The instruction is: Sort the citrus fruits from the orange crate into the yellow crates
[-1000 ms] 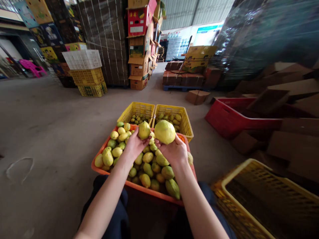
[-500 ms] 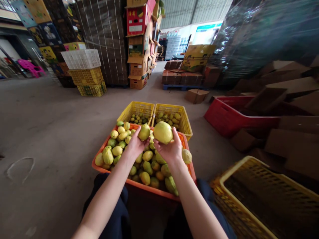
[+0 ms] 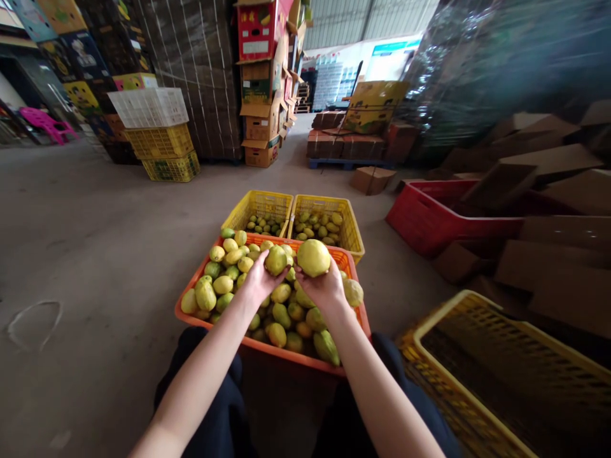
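My left hand [image 3: 261, 278] is closed around a small yellow-green lemon [image 3: 275, 261], thumb along its left side. In my right hand [image 3: 323, 286] rests a larger, paler yellow lemon [image 3: 314, 257], with the fingers curled under it. Both fruits are held side by side, a small gap apart, above an orange crate [image 3: 210, 324]. That crate is heaped with yellow and green lemons [image 3: 223, 284] of mixed sizes, and one pale lemon [image 3: 353, 292] lies at its right rim. My forearms hide part of the heap.
Two yellow crates [image 3: 351, 222] with lemons inside stand just beyond the orange one. To the right are a yellow crate [image 3: 458, 302], a red bin [image 3: 415, 213] and loose cardboard [image 3: 568, 267]. Stacked crates [image 3: 160, 140] and tall box stacks [image 3: 260, 121] stand farther back on the concrete floor.
The right hand has turned the larger lemon, and its thumb no longer shows along the right side. Both lemons sit slightly lower. The whole view has shifted a little.
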Tool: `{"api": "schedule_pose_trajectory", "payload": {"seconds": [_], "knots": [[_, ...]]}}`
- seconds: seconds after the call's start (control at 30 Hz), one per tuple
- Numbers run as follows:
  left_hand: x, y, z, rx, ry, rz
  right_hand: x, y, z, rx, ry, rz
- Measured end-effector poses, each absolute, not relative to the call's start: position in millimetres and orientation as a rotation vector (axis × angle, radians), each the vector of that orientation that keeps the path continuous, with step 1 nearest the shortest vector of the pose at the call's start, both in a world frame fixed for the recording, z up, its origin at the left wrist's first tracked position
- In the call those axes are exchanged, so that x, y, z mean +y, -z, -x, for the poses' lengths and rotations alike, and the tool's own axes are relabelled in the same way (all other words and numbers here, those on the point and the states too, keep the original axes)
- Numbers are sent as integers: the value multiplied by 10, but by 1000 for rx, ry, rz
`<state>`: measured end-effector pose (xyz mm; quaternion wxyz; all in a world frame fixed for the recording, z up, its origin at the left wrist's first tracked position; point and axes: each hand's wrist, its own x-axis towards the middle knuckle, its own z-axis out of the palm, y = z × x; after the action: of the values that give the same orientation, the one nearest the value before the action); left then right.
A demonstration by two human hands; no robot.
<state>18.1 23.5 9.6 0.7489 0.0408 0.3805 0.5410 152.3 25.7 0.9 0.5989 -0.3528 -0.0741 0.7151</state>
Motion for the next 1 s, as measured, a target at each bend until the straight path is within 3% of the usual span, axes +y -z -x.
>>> {"api": "schedule_pose_trajectory", "payload": {"seconds": [0.5, 1.0], "knots": [[155, -206, -96, 834, -1184, -4, 156, 3, -1624, 2, -1710, 925], [197, -224, -162, 818, -1160, 0, 48, -97, -1702, -215, -1722, 952]]}}
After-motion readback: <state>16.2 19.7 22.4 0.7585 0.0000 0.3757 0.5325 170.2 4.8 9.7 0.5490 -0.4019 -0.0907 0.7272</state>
